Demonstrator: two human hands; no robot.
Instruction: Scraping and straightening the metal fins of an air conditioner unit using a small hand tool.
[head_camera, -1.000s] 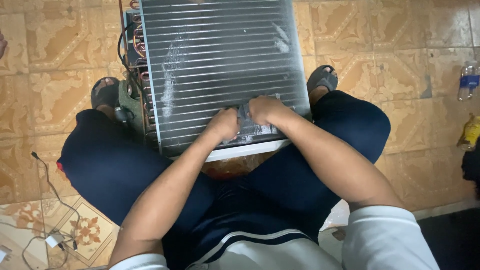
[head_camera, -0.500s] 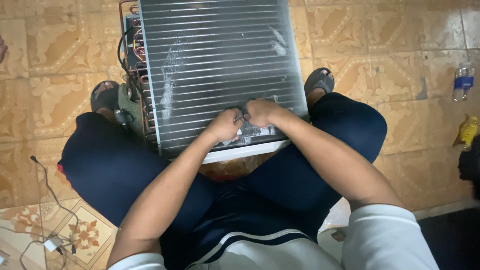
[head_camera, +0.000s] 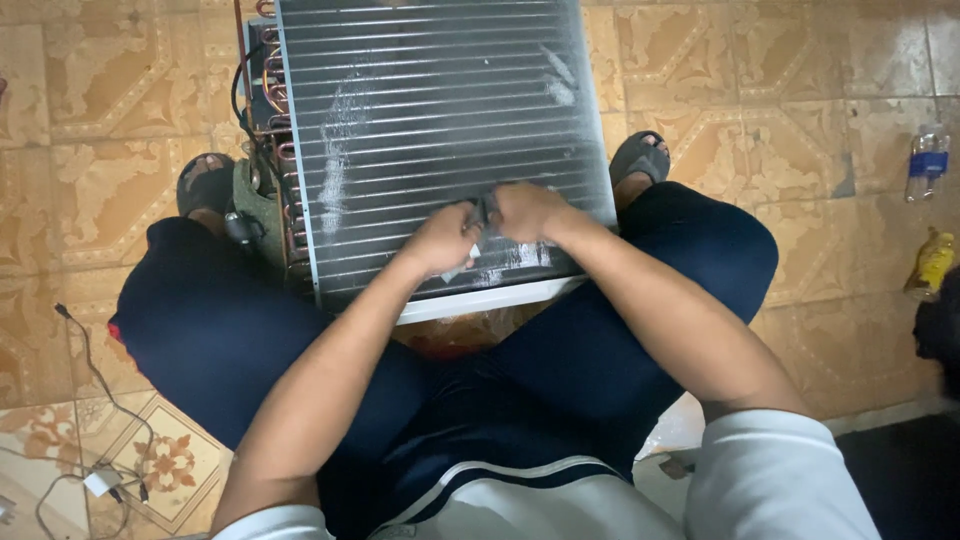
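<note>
Finned coil (head_camera: 440, 130) lies flat on the tiled floor (head_camera: 120, 100) between the seated person's knees, within easy reach. Left hand (head_camera: 440, 240) and right hand (head_camera: 530, 212) meet at its near edge, fingers pinched together on a small dark tool (head_camera: 483, 210).

Single head camera looks steeply down, close

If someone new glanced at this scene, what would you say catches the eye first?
The big finned metal coil stands out, filling the top middle and propped between the seated person's knees, with copper tubes along its left edge. Near its lower edge the left hand and right hand meet over a small dark tool. At the far right, a plastic bottle lies on the patterned tile floor.
</note>
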